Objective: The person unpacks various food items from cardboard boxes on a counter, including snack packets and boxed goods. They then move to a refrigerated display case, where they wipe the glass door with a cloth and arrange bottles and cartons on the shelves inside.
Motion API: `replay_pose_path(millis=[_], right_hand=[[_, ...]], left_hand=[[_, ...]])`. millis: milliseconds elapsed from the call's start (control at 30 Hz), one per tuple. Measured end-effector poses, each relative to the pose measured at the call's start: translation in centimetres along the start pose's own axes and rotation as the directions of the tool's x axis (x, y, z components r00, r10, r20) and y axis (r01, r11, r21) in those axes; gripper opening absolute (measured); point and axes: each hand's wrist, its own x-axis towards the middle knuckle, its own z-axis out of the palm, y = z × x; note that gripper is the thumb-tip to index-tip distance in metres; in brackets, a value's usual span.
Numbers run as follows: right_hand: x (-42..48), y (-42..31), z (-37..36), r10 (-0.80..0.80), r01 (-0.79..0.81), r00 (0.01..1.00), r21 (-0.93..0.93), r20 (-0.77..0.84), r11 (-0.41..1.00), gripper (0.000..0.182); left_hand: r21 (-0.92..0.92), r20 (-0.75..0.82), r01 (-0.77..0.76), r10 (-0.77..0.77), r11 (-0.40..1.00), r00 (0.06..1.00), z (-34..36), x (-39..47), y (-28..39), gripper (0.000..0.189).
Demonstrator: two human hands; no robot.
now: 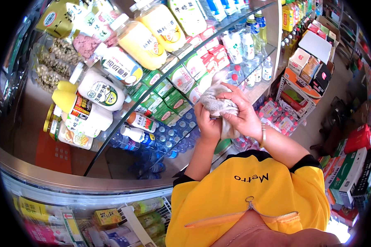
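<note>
A crumpled, pale grey cloth (pixel 215 97) is bunched between my two hands, its lower end hanging down. My left hand (pixel 211 125) grips it from the near left side. From the right, my right hand (pixel 242 111) wraps its fingers over the cloth; a bangle circles that wrist. Both hands are in front of glass shelving, close to the edge of a glass shelf (pixel 185 58). Behind the cloth, stacked green drink cartons (pixel 173 106) and red-and-white cartons (pixel 215 58) stand on a shelf.
Large juice bottles (pixel 142 43) and a white milk bottle (pixel 100 89) stand on the upper glass. Water bottles (pixel 173 139) fill the level below. At right are a rack of boxes (pixel 306 71) and shrink-wrapped pink-capped bottles (pixel 275 115). A refrigerated display (pixel 89 191) lies at lower left.
</note>
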Motion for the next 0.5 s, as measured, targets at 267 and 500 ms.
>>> replay_pose_path(millis=[267,500], right_hand=[[-0.6,2.2,-1.2,0.437,-0.315,0.892,0.53,-0.119,0.787,0.032],[-1.1,2.5,-2.3,0.612,-0.238,0.791,0.932,0.023,0.272,0.025]], left_hand=[[-0.084,0.082,0.033,-0.026,0.996,0.996,1.3,-1.0,2.5,0.044],[-0.609,0.199,0.373,-0.32,0.7,0.926,1.5,-1.9,3.1,0.046]])
